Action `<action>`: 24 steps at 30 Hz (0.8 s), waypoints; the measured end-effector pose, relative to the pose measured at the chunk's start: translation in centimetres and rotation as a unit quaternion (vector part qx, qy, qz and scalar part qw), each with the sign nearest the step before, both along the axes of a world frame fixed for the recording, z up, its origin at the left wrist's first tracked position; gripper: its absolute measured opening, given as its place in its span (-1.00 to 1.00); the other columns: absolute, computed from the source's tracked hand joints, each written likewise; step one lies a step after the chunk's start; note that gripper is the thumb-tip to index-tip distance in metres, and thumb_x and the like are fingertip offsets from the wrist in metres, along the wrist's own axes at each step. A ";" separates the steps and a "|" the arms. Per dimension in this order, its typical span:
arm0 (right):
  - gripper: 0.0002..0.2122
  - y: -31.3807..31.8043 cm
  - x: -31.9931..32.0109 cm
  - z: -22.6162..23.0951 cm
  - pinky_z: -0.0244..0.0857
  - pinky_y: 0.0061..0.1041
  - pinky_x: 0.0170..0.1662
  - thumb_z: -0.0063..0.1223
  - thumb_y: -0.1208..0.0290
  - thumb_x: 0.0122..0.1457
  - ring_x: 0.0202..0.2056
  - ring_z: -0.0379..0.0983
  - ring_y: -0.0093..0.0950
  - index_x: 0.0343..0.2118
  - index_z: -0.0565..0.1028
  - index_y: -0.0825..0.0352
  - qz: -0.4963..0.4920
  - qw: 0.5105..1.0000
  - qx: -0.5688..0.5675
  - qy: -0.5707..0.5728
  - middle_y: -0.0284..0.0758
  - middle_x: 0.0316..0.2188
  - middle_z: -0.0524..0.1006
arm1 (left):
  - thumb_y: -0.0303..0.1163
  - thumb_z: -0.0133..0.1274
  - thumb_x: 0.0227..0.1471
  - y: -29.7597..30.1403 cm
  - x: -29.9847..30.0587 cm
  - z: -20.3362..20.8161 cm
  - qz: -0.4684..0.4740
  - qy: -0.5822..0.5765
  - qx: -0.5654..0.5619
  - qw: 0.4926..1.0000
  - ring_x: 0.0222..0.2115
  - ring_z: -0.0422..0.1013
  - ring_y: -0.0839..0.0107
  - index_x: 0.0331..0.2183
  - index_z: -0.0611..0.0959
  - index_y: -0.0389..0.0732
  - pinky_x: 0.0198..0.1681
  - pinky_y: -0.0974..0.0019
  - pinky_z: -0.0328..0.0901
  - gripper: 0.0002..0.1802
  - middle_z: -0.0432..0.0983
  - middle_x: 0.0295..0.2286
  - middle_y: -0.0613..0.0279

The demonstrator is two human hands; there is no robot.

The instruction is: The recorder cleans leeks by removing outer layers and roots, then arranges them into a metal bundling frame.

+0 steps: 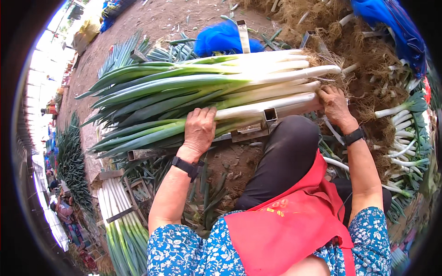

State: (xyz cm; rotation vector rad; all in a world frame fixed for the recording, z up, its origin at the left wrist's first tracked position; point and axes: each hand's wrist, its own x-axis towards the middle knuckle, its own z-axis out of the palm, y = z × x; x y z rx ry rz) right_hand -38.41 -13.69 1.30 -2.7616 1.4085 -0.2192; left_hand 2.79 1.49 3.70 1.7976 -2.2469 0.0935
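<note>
A thick pile of long green onions (pixel 276 87) lies crosswise in a metal frame (pixel 251 133) before me, green leaves to the left and white root ends to the right. My left hand (pixel 200 130) is closed over the near-side green onions, where the white stalks turn green. Its fingertips curl over the top. At the white ends, beside the roots, my right hand (pixel 337 107) grips the end of a near green onion, its thumb side partly hidden. Both wrists wear dark bands.
Loose green onions (pixel 403 133) with roots lie in a heap at the right. A strapped bundle of green onions (pixel 122 214) rests in another frame at lower left. Blue netting (pixel 221 39) lies beyond the pile, more blue netting (pixel 396 27) at far right. My bent knee (pixel 294 138) is close to the frame.
</note>
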 end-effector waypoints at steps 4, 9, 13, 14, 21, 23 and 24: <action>-0.63 0.7 0.7 -0.1 0.17 -0.21 0.06 0.13 0.38 0.10 0.09 0.31 -0.27 0.00 0.48 0.28 0.000 0.999 -0.010 0.038 -0.27 -0.03 0.48 | -0.43 0.22 -0.18 -1.3 0.5 1.0 -0.010 0.008 0.047 0.999 -0.25 0.46 0.14 -0.19 0.61 -0.22 -0.15 0.14 0.35 -0.60 0.56 -0.31 0.12; -0.74 -0.3 2.5 0.2 0.19 -0.21 0.03 0.17 0.35 0.05 -0.09 0.39 -0.23 -0.19 0.53 0.27 -0.002 0.996 -0.072 -0.045 -0.22 -0.20 0.51 | -0.38 0.22 -0.11 -2.4 1.1 0.9 0.019 0.034 0.050 0.998 -0.21 0.44 0.05 -0.15 0.60 -0.25 -0.12 0.06 0.34 -0.60 0.55 -0.29 0.03; -0.82 -2.0 3.9 -1.4 0.31 -0.20 0.01 0.16 0.36 0.05 -0.07 0.39 -0.14 -0.27 0.57 0.22 -0.123 0.987 0.066 -0.077 -0.19 -0.20 0.51 | -0.28 0.20 -0.05 -2.5 0.5 -0.9 0.020 0.016 0.000 1.000 -0.23 0.42 0.13 -0.10 0.59 -0.20 -0.14 0.10 0.29 -0.56 0.54 -0.29 0.12; -0.80 -2.0 3.9 -2.0 0.34 -0.20 0.02 0.15 0.39 0.07 -0.07 0.39 -0.13 -0.22 0.57 0.27 -0.079 0.995 0.023 -0.063 -0.19 -0.19 0.50 | -0.24 0.19 -0.04 -2.5 0.5 -1.7 0.010 0.002 -0.018 1.000 -0.23 0.42 0.18 -0.08 0.59 -0.18 -0.15 0.14 0.27 -0.55 0.54 -0.29 0.16; -0.59 -0.7 5.0 1.6 0.25 -0.21 0.07 0.15 0.45 0.02 0.02 0.35 -0.17 -0.01 0.46 0.34 -0.048 0.992 -0.003 -0.120 -0.15 -0.05 0.43 | -0.27 0.16 0.04 -1.6 0.1 -1.6 0.050 -0.011 0.052 0.997 -0.18 0.41 0.13 -0.03 0.56 -0.21 -0.08 0.11 0.28 -0.55 0.53 -0.22 0.12; -0.58 -1.0 6.0 2.5 0.14 -0.22 0.14 0.10 0.49 -0.01 0.07 0.30 -0.20 -0.01 0.43 0.34 -0.008 0.981 -0.164 -0.103 -0.18 -0.04 0.42 | -0.38 0.16 0.03 -1.6 0.2 -1.9 0.023 0.105 -0.003 0.994 -0.14 0.43 0.09 -0.02 0.55 -0.24 -0.02 0.09 0.29 -0.56 0.52 -0.16 0.05; -0.59 -1.9 6.8 2.1 0.10 -0.21 0.16 0.06 0.53 -0.04 0.08 0.27 -0.20 -0.04 0.43 0.39 -0.080 0.988 -0.103 -0.082 -0.17 -0.03 0.41 | -0.43 0.16 0.03 -1.7 0.1 -2.0 0.006 0.165 -0.030 0.986 -0.12 0.43 0.07 -0.01 0.55 -0.26 0.01 0.09 0.30 -0.56 0.52 -0.13 0.02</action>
